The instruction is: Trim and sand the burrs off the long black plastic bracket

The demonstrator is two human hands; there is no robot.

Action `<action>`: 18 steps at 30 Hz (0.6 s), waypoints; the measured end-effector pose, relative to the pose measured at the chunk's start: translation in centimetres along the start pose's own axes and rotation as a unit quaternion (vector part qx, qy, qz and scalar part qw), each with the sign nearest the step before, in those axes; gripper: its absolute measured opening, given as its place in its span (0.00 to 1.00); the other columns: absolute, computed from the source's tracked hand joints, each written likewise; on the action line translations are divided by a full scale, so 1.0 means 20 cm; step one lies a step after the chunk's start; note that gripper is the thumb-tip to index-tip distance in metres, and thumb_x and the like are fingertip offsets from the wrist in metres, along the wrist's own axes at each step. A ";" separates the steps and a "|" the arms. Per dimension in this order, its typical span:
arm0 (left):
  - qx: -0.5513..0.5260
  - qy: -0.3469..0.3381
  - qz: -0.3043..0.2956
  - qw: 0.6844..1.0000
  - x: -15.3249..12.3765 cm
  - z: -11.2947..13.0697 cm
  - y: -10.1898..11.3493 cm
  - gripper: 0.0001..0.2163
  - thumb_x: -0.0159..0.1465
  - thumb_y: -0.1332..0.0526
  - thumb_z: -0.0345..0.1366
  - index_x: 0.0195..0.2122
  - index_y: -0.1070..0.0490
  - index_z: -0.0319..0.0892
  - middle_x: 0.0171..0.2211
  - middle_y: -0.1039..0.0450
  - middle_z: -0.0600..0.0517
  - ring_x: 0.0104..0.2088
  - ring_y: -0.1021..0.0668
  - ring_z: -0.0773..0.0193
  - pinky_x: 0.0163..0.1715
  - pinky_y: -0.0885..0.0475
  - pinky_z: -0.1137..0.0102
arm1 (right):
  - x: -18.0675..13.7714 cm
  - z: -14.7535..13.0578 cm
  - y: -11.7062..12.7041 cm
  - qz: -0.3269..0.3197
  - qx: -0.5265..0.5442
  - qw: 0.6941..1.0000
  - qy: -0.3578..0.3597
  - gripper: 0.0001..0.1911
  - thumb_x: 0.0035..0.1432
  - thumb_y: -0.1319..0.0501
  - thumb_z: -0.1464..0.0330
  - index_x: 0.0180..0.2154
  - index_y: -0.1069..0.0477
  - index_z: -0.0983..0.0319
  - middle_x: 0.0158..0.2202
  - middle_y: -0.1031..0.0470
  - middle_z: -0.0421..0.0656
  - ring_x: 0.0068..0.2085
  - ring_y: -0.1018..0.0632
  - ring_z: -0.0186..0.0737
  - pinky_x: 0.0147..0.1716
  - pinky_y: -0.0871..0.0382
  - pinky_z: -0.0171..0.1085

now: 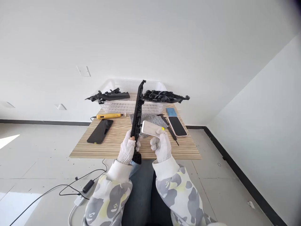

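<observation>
Grasps a long black plastic part (137,114) near its lower end with the gloved left hand (128,147), fingers wrapped round it — likely for steadiness, tilted up above the table's near edge. Pinches a flat white piece (148,128) by its near end in the gloved right hand (162,147), presumably to leave the far end free, right beside the black part (cannot tell whether touching). Has more black parts (164,96) lying across the rim of a white basket (150,109), perhaps because of their length. Works at a striped wood-look table (110,151), with a yellow tool (108,115) and dark tablet (100,131) to the left; a speckled grey sheet (158,120), slim black tool (172,134), blue pad (171,112) and phone (177,126) toward the right — probably spread for easy reach. Faces a plain white wall (150,37), over pale floor tiles (58,163) and dark skirting (47,122).
</observation>
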State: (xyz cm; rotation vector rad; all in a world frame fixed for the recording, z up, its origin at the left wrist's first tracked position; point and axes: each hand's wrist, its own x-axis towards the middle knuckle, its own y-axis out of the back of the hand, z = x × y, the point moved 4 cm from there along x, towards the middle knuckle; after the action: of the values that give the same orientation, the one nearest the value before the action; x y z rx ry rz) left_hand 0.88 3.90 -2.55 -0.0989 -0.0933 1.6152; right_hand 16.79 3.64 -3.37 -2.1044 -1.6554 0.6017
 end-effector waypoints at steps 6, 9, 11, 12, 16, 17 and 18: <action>0.075 -0.011 0.006 0.997 0.00 0.03 0.01 0.24 0.65 0.44 0.50 0.56 0.30 0.42 0.19 0.31 0.58 0.20 0.30 0.63 0.23 0.35 0.69 | 0.00 0.04 -0.08 -0.002 -0.078 0.996 -0.044 0.20 0.37 0.25 0.60 0.34 0.25 0.59 0.22 0.26 0.35 0.20 0.28 0.32 0.14 0.39 0.28; 0.049 0.025 -0.002 0.998 0.03 0.00 0.02 0.27 0.64 0.42 0.51 0.61 0.30 0.44 0.21 0.29 0.57 0.22 0.26 0.60 0.24 0.33 0.68 | 0.01 0.02 -0.09 0.028 -0.057 0.998 -0.030 0.17 0.35 0.27 0.62 0.31 0.23 0.60 0.21 0.25 0.36 0.21 0.28 0.32 0.16 0.35 0.29; -0.025 0.061 -0.013 0.998 0.05 -0.03 0.01 0.36 0.62 0.40 0.53 0.69 0.37 0.43 0.21 0.28 0.57 0.21 0.26 0.60 0.24 0.32 0.68 | 0.02 0.02 -0.09 0.041 -0.047 0.998 -0.020 0.16 0.35 0.27 0.62 0.31 0.22 0.60 0.22 0.25 0.36 0.23 0.27 0.33 0.18 0.33 0.30; -0.063 0.078 -0.023 0.995 0.05 -0.05 0.01 0.40 0.60 0.39 0.53 0.71 0.41 0.42 0.21 0.28 0.57 0.20 0.26 0.60 0.23 0.31 0.68 | 0.03 0.02 -0.08 0.046 -0.044 0.998 -0.017 0.16 0.35 0.27 0.62 0.31 0.22 0.60 0.22 0.25 0.36 0.23 0.27 0.33 0.19 0.32 0.31; -0.116 0.085 -0.055 0.988 0.01 -0.06 0.01 0.44 0.57 0.33 0.52 0.72 0.42 0.41 0.24 0.25 0.54 0.23 0.24 0.59 0.24 0.27 0.67 | 0.04 0.02 -0.07 0.059 -0.042 0.997 -0.013 0.18 0.34 0.27 0.61 0.31 0.21 0.60 0.25 0.22 0.38 0.24 0.27 0.34 0.20 0.30 0.33; -0.102 0.077 -0.055 0.990 -0.01 -0.06 0.02 0.42 0.57 0.31 0.51 0.71 0.38 0.42 0.28 0.22 0.52 0.26 0.21 0.58 0.26 0.25 0.66 | 0.04 0.02 -0.06 0.058 -0.042 0.997 -0.013 0.19 0.34 0.27 0.61 0.32 0.21 0.60 0.26 0.22 0.39 0.25 0.27 0.34 0.21 0.30 0.33; -0.081 0.064 -0.049 0.993 -0.03 -0.06 0.02 0.39 0.57 0.29 0.49 0.68 0.35 0.44 0.33 0.19 0.49 0.30 0.19 0.57 0.29 0.23 0.65 | 0.05 0.02 -0.06 0.056 -0.041 0.997 -0.012 0.19 0.34 0.26 0.61 0.32 0.21 0.60 0.27 0.21 0.39 0.25 0.27 0.33 0.21 0.29 0.33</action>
State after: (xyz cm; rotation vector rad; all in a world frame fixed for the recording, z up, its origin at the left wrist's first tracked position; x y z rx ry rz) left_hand 0.66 3.26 -3.77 -0.3194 -0.1279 1.4983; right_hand 15.70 4.85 -3.17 -2.2699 -1.6094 0.6058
